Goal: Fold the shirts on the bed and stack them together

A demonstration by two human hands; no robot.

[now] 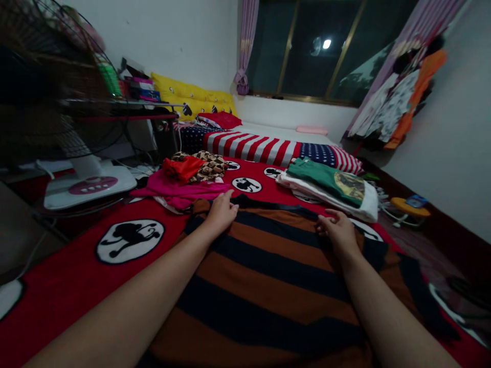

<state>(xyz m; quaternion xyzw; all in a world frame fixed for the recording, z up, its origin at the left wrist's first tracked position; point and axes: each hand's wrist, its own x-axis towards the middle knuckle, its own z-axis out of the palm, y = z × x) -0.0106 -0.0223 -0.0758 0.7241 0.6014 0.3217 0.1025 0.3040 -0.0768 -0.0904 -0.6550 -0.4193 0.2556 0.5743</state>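
Observation:
A brown and dark-blue striped garment [268, 276] lies spread flat on a red blanket [76, 276] with black-and-white round prints. My left hand [221, 210] rests on the garment's far left edge, fingers stretched out flat. My right hand [337, 229] lies on the far right part of the garment, fingers curled and pressed onto the cloth near its upper edge.
A pile of pink, red and patterned clothes [187, 179] lies beyond my left hand. A folded stack with a green shirt [330, 185] on top sits at the far right. A standing fan [76, 168] is at the left; a striped mattress [268, 145] lies behind.

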